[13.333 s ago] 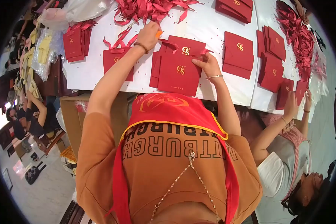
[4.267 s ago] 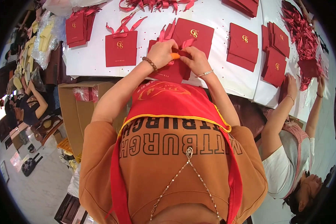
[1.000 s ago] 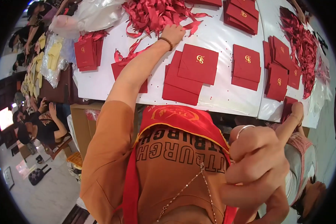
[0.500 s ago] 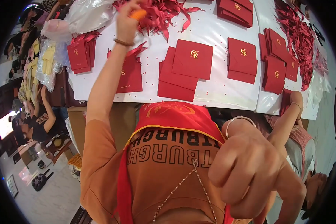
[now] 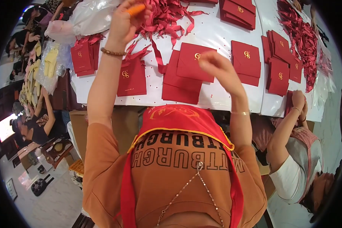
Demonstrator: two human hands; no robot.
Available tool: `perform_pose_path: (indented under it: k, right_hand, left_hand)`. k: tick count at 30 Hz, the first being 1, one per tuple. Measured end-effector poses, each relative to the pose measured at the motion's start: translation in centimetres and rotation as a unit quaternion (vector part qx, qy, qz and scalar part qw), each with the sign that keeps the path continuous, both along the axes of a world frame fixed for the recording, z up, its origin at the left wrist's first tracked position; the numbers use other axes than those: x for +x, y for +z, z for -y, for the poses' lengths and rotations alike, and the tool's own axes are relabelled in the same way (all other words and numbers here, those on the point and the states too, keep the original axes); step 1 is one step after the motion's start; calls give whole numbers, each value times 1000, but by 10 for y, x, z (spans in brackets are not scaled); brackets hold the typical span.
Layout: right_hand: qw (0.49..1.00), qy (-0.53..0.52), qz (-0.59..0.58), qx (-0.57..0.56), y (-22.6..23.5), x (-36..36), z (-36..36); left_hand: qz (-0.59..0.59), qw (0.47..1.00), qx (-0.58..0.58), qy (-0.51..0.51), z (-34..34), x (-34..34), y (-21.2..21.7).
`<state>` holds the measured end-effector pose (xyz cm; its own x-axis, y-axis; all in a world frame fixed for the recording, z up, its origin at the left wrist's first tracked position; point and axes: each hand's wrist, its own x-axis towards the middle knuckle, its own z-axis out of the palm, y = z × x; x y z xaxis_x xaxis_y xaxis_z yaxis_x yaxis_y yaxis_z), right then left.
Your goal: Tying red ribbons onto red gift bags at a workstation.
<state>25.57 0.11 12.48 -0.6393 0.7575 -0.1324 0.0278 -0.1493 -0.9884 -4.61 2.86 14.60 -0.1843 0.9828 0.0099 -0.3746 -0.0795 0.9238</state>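
My left hand (image 5: 124, 23) is over the near edge of a heap of dark red ribbons (image 5: 165, 17). Its fingers are apart, one with an orange cover (image 5: 135, 10) that looks like a finger cot. My right hand (image 5: 221, 69) hovers, slightly blurred, above a fanned stack of red card pouches (image 5: 180, 91) with a gold emblem; its fingers are loosely bent and apart, with nothing visible in them. Between my hands a single ribbon (image 5: 155, 53) trails from the heap to that stack. Below my left hand lies a red pouch with ribbon handles (image 5: 132, 79).
Further red pouches lie at left (image 5: 84, 59), right (image 5: 246, 62) and far right (image 5: 280, 76). A second ribbon heap (image 5: 302, 41) covers the far right. Clear plastic bags (image 5: 93, 17) stand at the back left. A co-worker (image 5: 296, 159) sits at right, hands at the table edge.
My right hand has swung from close in front of the camera forward over the pouches. My left hand has shifted slightly left, and a ribbon now trails out of the heap toward the middle stack.
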Motion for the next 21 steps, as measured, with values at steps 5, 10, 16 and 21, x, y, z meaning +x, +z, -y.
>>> perform_pose_path:
  k: [5,10,16,21]
  right_hand:
    - [868,-41,361,339,-106,-13,-46]
    - [750,-83,371,541,-142,-27,-56]
    - [801,-19,357,480,-144,-42,-24]
    - [833,-24,324,448,-138,-49,11]
  left_hand:
    - [20,986,-166,3,27,17,-75]
    - [39,968,-247,30,50,15,-97]
    - [47,965,-255,-35,77,30,-105]
    - [-77,943,-313,-82,101,64,-122]
